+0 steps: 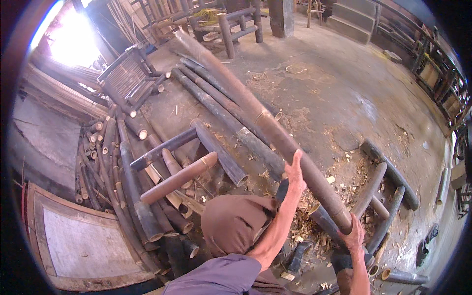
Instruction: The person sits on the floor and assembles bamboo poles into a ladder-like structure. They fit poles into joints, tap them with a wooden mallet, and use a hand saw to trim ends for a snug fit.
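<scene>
A long, thick brown bamboo pole (280,130) slants across the view, its far end raised at the upper left and slightly blurred. Around its middle section my left hand (295,173) is closed, thumb along the side. At the near end, my right hand (353,235) grips it. Just below the pole stands a short bamboo piece (323,219) with a cut, open top. Brown cloth (236,223) bulges beside my left forearm, apparently over my leg. Under my hands, pale wood chips (309,236) litter the floor.
Several dark bamboo poles (211,98) lie beyond. Joined bamboo frames stand at left (179,177) and right (386,182). A stack of cut bamboo (110,147), a bamboo chair (125,73) and a wooden framed panel (81,241) are further left. A post (281,18) and steps (351,19) rise behind.
</scene>
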`<state>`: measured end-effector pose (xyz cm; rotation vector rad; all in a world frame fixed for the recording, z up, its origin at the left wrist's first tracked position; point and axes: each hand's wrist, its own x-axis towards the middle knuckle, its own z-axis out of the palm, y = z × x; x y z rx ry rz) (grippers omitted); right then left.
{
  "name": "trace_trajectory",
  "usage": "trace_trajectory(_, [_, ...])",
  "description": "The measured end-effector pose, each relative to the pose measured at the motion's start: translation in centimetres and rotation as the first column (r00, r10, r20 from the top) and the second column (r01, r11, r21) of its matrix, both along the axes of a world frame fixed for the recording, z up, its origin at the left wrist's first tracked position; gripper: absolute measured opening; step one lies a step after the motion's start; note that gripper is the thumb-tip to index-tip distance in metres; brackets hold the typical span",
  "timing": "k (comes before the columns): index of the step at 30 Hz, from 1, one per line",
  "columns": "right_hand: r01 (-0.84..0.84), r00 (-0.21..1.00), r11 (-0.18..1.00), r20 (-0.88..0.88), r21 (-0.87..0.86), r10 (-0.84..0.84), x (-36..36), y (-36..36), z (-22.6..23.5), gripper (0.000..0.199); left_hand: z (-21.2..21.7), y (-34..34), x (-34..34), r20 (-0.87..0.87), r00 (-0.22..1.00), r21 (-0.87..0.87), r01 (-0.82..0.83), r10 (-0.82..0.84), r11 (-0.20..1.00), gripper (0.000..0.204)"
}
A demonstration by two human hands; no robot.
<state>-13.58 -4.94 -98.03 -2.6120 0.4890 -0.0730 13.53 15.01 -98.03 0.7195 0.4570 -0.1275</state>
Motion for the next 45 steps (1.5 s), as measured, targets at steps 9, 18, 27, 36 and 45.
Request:
trace_trajectory(9, [-0.119,0.991,0.990,-0.068,-0.081,0.114,6.8,4.8,2.1,0.085,-5.0,4.6,3.9,-0.106,0.989,0.152,-0.083,0.100,0.985,0.089])
trace_trajectory(18, [-0.234,0.972,0.966,-0.045,-0.112,0.230,22.6,7.9,-4.0,0.075,-2.4,2.9,4.8,0.150,0.986,0.504,-0.139,0.072,0.853,0.078])
trace_trajectory(27, [-0.050,0.988,0.995,0.144,-0.087,0.063,15.0,-0.1,-2.4,0.034,-4.8,-4.3,-1.7,0.205,0.739,0.845,0.197,-0.641,0.498,0.039])
trace_trajectory(36, [0.322,0.820,0.934,-0.539,0.157,-0.192,-13.8,14.8,-13.2,0.072,-10.7,-9.1,-13.4,-0.025,-0.106,0.913,0.404,-0.994,-0.066,0.045])
trace_trajectory(45, [0.365,0.823,0.906,-0.529,0.215,-0.207,-13.2,14.0,-10.7,0.060,-13.2,-9.0,-18.8,-0.111,-0.822,0.827,0.235,-0.559,-0.510,0.063])
